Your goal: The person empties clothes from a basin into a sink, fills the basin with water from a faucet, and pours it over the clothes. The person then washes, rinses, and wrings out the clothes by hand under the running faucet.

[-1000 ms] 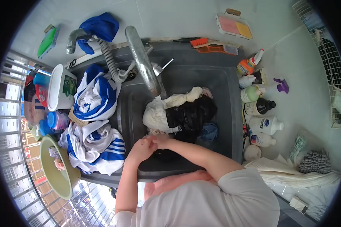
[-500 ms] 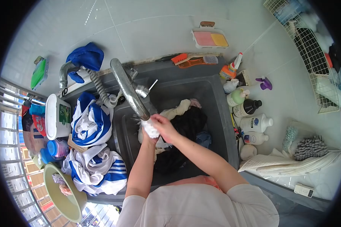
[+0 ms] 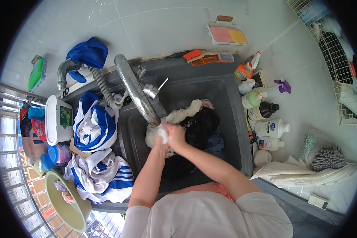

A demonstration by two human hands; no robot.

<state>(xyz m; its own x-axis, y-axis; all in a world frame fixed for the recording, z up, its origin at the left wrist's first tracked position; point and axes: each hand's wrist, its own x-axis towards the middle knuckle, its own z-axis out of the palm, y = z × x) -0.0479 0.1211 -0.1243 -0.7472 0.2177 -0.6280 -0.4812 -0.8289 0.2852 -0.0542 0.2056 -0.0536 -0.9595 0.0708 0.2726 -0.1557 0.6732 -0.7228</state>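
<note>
A curved, silver metal faucet spout (image 3: 134, 89) bars the way just beyond the bare left hand (image 3: 160, 143) and bare right hand (image 3: 175, 135). White-and-blue fabric heaps (image 3: 101, 170) block the left; a row of plastic bottles (image 3: 265, 129) lines the right. A hand could pass along the dark grey rectangular sink's (image 3: 222, 93) far right corner, beside crumpled black cloth (image 3: 205, 125).

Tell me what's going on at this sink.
A person's left hand and right hand clasp a white bundle, probably cloth, beneath the tap. Dark clothes and pale clothes lie bunched in the sink, while blue-and-white clothes sit heaped to the left.
</note>
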